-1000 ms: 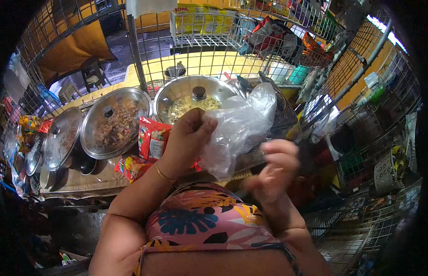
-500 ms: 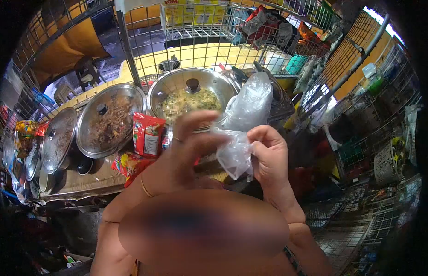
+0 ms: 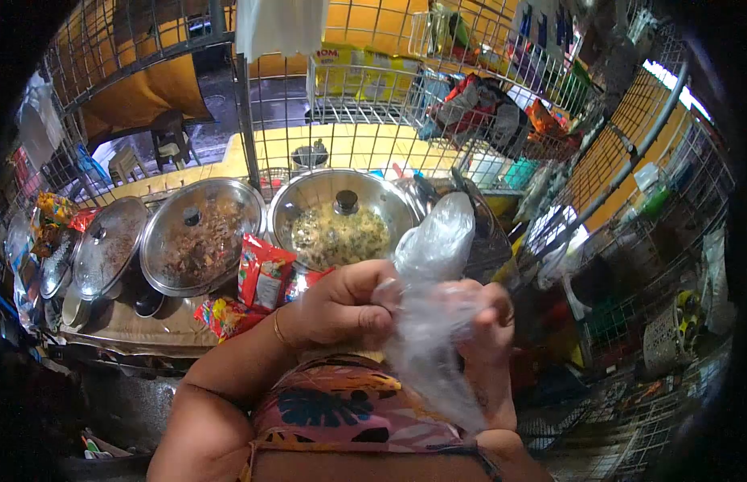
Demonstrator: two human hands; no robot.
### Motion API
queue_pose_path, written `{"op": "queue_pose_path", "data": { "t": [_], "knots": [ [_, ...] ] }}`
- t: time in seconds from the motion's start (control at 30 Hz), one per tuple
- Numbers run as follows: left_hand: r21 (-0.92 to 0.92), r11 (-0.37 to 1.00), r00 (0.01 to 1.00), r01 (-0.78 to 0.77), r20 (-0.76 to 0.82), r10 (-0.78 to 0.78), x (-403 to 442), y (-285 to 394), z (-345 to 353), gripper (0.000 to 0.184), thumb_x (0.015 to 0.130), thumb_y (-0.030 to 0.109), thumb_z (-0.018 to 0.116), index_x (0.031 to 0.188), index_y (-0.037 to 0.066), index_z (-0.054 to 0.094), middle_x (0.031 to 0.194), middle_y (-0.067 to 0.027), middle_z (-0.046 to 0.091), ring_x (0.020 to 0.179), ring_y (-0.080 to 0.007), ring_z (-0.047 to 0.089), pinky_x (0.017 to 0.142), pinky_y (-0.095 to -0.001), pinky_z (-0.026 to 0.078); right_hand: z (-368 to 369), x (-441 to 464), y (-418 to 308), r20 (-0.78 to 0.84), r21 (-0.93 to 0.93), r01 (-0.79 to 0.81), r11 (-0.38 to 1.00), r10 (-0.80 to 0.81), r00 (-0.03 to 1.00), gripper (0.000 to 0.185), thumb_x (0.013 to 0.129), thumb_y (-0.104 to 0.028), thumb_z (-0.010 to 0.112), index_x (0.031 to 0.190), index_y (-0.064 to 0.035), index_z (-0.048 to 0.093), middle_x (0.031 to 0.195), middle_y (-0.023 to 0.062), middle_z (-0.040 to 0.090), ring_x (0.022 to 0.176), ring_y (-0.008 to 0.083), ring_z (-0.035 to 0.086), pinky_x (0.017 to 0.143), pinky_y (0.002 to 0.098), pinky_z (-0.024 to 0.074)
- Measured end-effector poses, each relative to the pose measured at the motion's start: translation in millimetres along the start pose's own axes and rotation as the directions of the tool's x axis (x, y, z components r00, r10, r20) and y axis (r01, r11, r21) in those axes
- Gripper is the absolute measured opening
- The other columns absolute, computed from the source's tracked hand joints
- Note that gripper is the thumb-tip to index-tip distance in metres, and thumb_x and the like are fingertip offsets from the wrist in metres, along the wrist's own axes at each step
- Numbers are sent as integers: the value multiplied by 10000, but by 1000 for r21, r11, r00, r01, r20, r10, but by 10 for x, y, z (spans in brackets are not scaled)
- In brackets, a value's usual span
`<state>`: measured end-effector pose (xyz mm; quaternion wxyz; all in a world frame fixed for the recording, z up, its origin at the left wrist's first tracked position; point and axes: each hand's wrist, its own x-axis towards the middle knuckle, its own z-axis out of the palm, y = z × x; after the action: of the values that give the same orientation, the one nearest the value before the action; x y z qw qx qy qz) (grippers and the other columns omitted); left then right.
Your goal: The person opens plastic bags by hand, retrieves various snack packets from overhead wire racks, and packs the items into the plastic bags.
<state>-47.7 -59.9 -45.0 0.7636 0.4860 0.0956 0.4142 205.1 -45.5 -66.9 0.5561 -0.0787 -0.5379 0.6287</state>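
A thin clear plastic bag (image 3: 429, 341) hangs stretched between my two hands in front of my chest. My left hand (image 3: 345, 309), with a thin bangle at the wrist, is closed in a pinch on the bag's left edge. Partly behind the film, my right hand (image 3: 490, 325) curls its fingers round the other side. Just beyond stands a bundle of clear plastic bags (image 3: 442, 233). Beyond my left hand lie a red snack packet (image 3: 262, 271) and a glass-lidded pan (image 3: 297, 247) of yellowish food with green bits.
More lidded pans, one with brown meat (image 3: 176, 253) and another (image 3: 100, 253) farther left, line the counter (image 3: 136, 329). A wire grid (image 3: 281, 120) rises behind them. Wire racks (image 3: 622, 297) stand along the right side. A small grey cup (image 3: 309, 154) is behind the pans.
My left hand, open and blurred before, has closed on the bag. The bag has spread out and hangs lower between my hands. The view has tilted upward.
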Motion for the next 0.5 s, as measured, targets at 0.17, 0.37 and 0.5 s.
{"op": "queue_pose_path", "data": {
  "t": [0.17, 0.37, 0.5],
  "knots": [
    [123, 992, 991, 25, 128, -41, 388, 109, -70, 184, 930, 141, 671, 1011, 30, 549, 869, -9, 591, 790, -102, 566, 695, -248, 448, -817, 86, 50, -295, 338, -170, 926, 275, 915, 362, 873, -404, 735, 858, -90, 555, 796, 60, 637, 627, 120, 584, 550, 327, 520],
    [-42, 902, 903, -429, 7, 430, 695, 133, 127, 120, 936, 136, 643, 911, 48, 565, 871, -65, 597, 904, -189, 587, 842, -322, 449, -223, 497, -434, -192, -477, 0, 879, -104, 976, 252, 916, -221, 712, 837, -51, 543, 749, 20, 565, 662, 100, 529, 618, 231, 446],
    [714, 620, 924, -325, 101, 369, 797, 371, 300, 122, 918, 86, 664, 906, 31, 556, 848, -64, 622, 831, -177, 627, 723, -306, 494, -199, 615, -502, 39, -331, 205, 921, -204, 978, 613, 816, -485, 774, 1137, -18, 543, 1084, 165, 637, 1041, 257, 603, 933, 362, 445]
  ]
}}
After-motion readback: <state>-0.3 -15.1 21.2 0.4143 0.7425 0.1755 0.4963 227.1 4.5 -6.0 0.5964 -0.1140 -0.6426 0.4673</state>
